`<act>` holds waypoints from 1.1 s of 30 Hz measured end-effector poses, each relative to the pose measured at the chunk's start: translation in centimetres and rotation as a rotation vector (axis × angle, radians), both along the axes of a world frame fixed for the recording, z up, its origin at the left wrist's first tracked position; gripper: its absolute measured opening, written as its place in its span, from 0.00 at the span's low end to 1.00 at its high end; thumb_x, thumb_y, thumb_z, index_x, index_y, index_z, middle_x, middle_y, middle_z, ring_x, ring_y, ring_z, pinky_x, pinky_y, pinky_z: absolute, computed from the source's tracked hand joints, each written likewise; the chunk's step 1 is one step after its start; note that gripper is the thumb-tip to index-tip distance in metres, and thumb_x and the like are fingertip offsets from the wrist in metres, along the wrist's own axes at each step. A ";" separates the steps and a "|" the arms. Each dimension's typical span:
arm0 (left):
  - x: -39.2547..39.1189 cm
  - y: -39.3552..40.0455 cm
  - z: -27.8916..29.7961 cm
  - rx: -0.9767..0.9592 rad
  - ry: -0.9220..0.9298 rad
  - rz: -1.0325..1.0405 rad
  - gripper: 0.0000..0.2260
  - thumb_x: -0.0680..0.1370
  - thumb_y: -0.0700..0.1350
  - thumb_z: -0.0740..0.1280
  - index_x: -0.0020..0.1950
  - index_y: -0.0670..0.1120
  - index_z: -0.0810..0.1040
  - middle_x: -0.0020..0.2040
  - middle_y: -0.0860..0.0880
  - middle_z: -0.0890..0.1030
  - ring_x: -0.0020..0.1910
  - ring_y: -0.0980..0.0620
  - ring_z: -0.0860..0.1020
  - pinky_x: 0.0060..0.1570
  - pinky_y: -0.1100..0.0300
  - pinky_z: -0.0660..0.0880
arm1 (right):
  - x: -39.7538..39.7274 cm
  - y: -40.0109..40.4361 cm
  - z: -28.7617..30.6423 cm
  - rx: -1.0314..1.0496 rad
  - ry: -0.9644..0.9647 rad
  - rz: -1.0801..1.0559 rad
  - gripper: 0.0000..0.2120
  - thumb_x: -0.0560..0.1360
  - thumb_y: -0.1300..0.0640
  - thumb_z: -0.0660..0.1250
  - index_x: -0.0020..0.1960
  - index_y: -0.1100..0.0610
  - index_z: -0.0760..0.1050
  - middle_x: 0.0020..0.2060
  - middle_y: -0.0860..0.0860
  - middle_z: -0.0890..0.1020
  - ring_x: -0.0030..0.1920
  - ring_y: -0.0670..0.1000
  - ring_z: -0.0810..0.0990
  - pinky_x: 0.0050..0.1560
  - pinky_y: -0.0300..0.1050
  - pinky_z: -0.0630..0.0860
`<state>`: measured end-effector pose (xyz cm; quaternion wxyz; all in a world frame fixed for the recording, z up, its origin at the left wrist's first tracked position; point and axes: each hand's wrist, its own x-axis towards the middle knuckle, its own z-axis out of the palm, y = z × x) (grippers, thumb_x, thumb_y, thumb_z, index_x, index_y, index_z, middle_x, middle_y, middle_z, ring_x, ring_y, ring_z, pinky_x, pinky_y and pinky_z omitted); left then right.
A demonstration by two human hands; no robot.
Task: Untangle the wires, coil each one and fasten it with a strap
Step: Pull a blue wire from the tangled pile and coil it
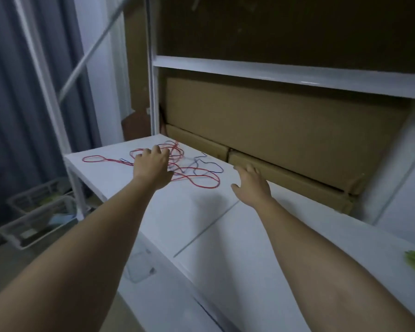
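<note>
Red and blue wires: tangled on the white worktop
Your left hand: fingers spread, over the tangle
Your right hand: fingers spread, just beside it

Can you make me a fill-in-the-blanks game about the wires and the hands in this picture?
1. The tangled wires are red and ____.
2. The ____ hand reaches over the tangle.
3. The right hand is held out with its fingers spread and holds ____.
4. The wires lie on a ____ table.

Missing words: blue; left; nothing; white
</note>
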<state>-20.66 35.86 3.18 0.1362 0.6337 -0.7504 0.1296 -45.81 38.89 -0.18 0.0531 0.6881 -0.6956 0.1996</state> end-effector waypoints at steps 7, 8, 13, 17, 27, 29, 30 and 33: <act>14.1 -7.7 -0.4 0.012 -0.050 0.074 0.25 0.77 0.55 0.65 0.70 0.46 0.64 0.66 0.43 0.71 0.63 0.40 0.71 0.59 0.49 0.71 | 14.7 -10.5 0.3 0.012 -0.005 0.091 0.23 0.78 0.55 0.63 0.72 0.53 0.64 0.67 0.54 0.66 0.67 0.56 0.64 0.58 0.51 0.71; 15.4 -8.7 -0.6 0.018 -0.056 0.085 0.25 0.77 0.56 0.65 0.70 0.46 0.64 0.66 0.43 0.71 0.63 0.41 0.72 0.59 0.49 0.72 | 16.0 -11.6 0.4 0.011 0.003 0.095 0.24 0.78 0.54 0.63 0.72 0.54 0.64 0.67 0.54 0.66 0.67 0.56 0.64 0.57 0.51 0.71; 21.4 -14.6 -0.9 0.082 -0.044 0.083 0.27 0.77 0.57 0.65 0.71 0.46 0.63 0.67 0.43 0.70 0.63 0.40 0.71 0.60 0.48 0.72 | 22.8 -17.6 1.3 0.013 -0.013 0.127 0.22 0.78 0.56 0.63 0.71 0.53 0.65 0.68 0.53 0.66 0.67 0.55 0.65 0.56 0.50 0.71; 23.6 -20.0 -1.2 0.085 -0.015 0.030 0.26 0.78 0.56 0.65 0.70 0.45 0.63 0.67 0.43 0.70 0.63 0.40 0.72 0.59 0.49 0.72 | 25.7 -22.5 1.3 -0.044 -0.054 0.129 0.21 0.78 0.58 0.62 0.71 0.53 0.67 0.67 0.52 0.67 0.66 0.54 0.66 0.51 0.47 0.71; 24.5 -37.3 -3.8 0.108 0.009 -0.210 0.26 0.78 0.55 0.65 0.71 0.46 0.61 0.67 0.44 0.68 0.63 0.41 0.70 0.58 0.50 0.71 | 27.1 -38.3 -2.2 0.023 0.047 -0.064 0.18 0.78 0.54 0.60 0.68 0.54 0.70 0.66 0.54 0.67 0.67 0.55 0.64 0.62 0.50 0.67; 23.7 -40.4 -3.7 0.094 0.007 -0.284 0.27 0.78 0.55 0.65 0.72 0.46 0.61 0.67 0.44 0.68 0.63 0.41 0.70 0.57 0.50 0.71 | 26.0 -40.6 -2.3 0.148 0.108 -0.182 0.19 0.79 0.51 0.60 0.69 0.54 0.69 0.67 0.55 0.67 0.68 0.57 0.62 0.64 0.50 0.64; 23.3 -41.8 -3.7 0.087 0.007 -0.318 0.27 0.78 0.55 0.64 0.72 0.46 0.61 0.67 0.44 0.69 0.63 0.42 0.70 0.56 0.50 0.72 | 25.5 -41.4 -2.4 0.227 0.139 -0.240 0.20 0.79 0.50 0.60 0.69 0.54 0.68 0.67 0.56 0.67 0.68 0.57 0.62 0.65 0.51 0.64; 22.2 -45.0 -3.8 0.098 0.023 -0.421 0.26 0.79 0.54 0.64 0.72 0.45 0.61 0.66 0.44 0.69 0.62 0.41 0.70 0.54 0.50 0.72 | 24.7 -42.6 -2.2 0.528 0.056 -0.291 0.23 0.78 0.48 0.61 0.71 0.55 0.66 0.69 0.55 0.68 0.67 0.58 0.67 0.64 0.50 0.68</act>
